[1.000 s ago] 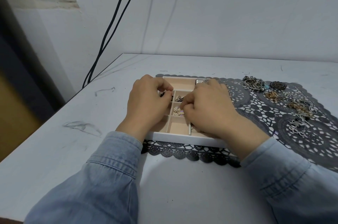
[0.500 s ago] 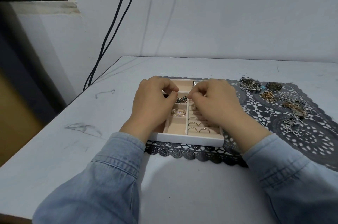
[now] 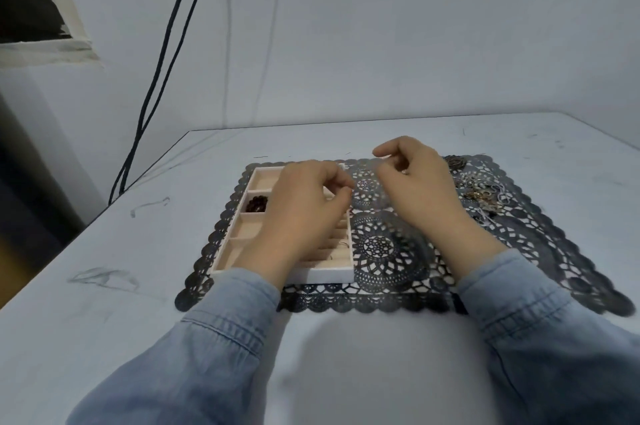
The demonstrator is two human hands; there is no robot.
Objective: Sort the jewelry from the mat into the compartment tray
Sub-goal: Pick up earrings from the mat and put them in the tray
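Note:
A white compartment tray (image 3: 332, 275) with beige lining sits on the left part of a black lace mat (image 3: 388, 251). One left compartment holds a dark bead bracelet (image 3: 257, 204). Thin rings (image 3: 341, 245) rest in the ridged slots on the tray's right side. My left hand (image 3: 304, 216) hovers over the tray, thumb and forefinger pinched together with nothing visible between them, and hides its middle. My right hand (image 3: 415, 182) is over the mat just right of the tray, fingers loosely curled and apart. A pile of loose jewelry (image 3: 485, 196) lies on the mat beyond it.
The mat lies on a white table (image 3: 138, 268) whose left edge is close by. Two black cables (image 3: 162, 60) hang down the wall at the back left. A dark round ornament (image 3: 455, 162) sits at the mat's far edge.
My right hand has left the tray and moved right over the mat, toward the jewelry pile. My left hand stays over the tray. The bead bracelet is now uncovered.

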